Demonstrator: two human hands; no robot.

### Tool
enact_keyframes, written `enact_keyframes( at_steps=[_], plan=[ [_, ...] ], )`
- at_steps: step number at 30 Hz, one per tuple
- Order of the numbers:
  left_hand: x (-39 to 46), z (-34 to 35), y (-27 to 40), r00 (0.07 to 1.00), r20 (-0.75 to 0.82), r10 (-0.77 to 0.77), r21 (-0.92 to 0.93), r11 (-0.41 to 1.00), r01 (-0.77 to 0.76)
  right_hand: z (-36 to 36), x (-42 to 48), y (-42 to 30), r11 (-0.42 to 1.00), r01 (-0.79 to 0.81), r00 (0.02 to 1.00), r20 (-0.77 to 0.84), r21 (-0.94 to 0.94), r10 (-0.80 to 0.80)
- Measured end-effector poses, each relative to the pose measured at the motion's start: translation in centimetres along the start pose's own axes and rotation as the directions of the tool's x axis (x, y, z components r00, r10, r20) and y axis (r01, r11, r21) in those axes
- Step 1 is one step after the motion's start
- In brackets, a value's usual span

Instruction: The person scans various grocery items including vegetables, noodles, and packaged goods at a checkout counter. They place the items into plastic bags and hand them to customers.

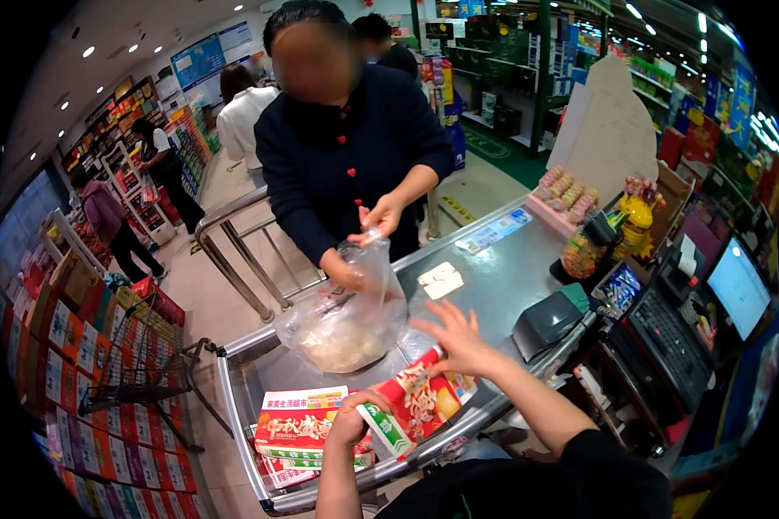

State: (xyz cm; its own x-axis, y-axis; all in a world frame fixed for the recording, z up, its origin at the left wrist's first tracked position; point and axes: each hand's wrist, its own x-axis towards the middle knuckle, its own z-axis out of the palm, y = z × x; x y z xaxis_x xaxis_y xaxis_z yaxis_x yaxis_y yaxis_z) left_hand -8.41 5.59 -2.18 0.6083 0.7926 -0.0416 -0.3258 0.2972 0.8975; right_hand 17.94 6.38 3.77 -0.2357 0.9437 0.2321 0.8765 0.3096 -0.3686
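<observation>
My left hand (352, 418) grips the near end of a red printed flyer (422, 396), which is bent and shows a green-and-white edge strip. Over the flyer's far end, my right hand (461, 340) has its fingers spread, with the thumb at the paper's edge; whether it touches is unclear. A stack of similar red flyers (298, 422) lies on the metal checkout counter (389, 276), left of my left hand. Beyond them sits a clear plastic bag (344, 340) with pale contents I cannot identify. A person across the counter has both hands at the bag, one partly behind the plastic.
A small cream-coloured packet or paper (440, 280) lies on the counter. To the right stand a dark checkout device (548, 318), a laptop-like keyboard (668, 337) and a lit screen (740, 289). A metal railing (234, 243) and a shopping cart (143, 363) are at left.
</observation>
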Motion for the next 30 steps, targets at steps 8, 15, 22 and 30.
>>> enact_keyframes(
  at_steps=[8,15,22,30],
  plan=[
    [3.6,-3.3,4.3,0.973,0.201,-0.112,0.253,0.966,0.058,1.7,2.3,-0.2,0.958,-0.019,0.792,0.589,0.286,-0.16],
    [12.8,-10.9,4.5,0.9,-0.377,0.219,0.915,0.24,0.325,-5.1,12.0,-2.0,0.526,0.186,0.969,-0.244,0.83,0.043],
    [9.6,-11.6,3.2,0.917,-0.316,0.244,0.91,-0.196,0.366,3.0,20.0,-3.0,0.917,0.375,0.877,-0.268,-0.134,-0.398],
    [5.9,-9.9,7.2,0.784,-0.218,0.581,0.764,-0.398,0.508,13.7,20.0,1.7,0.81,0.177,0.858,0.491,-0.559,0.152]
  ],
)
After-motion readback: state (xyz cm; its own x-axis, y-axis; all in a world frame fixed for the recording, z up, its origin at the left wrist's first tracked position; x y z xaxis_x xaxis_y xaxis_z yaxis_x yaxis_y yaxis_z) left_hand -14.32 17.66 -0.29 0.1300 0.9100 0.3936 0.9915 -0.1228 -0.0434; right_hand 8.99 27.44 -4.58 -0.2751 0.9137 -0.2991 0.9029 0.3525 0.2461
